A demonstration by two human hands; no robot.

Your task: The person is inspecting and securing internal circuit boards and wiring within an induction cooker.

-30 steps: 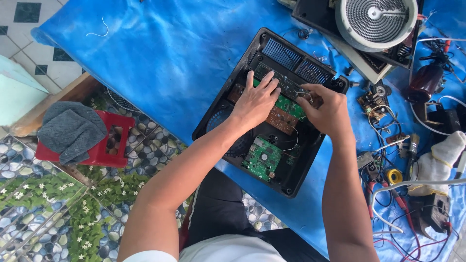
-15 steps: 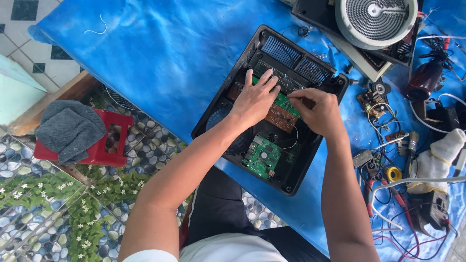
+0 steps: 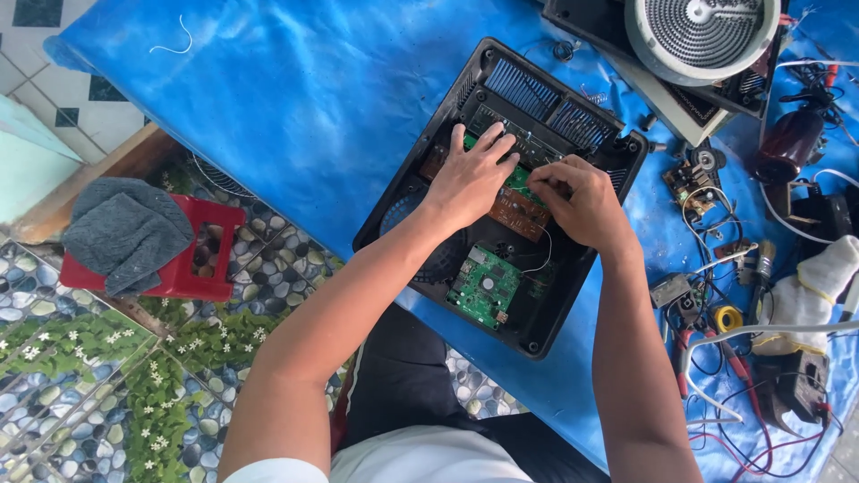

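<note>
1. Left hand (image 3: 465, 183) lies flat, fingers spread, on the brown board (image 3: 517, 213) inside the open black case (image 3: 420, 192).
2. Right hand (image 3: 577, 201), just right, pinches closed at the board's far edge; what it grips is hidden.

A makeshift repair workshop set up in a home: a blue plastic sheet (image 3: 295, 107) serves as the bench, strewn with an opened black plastic appliance casing (image 3: 420, 192), loose green circuit boards (image 3: 484, 288), tangled coloured wires (image 3: 725, 376) and a round coil heating unit (image 3: 702, 31), above patterned floor tiles (image 3: 80, 394).
</note>
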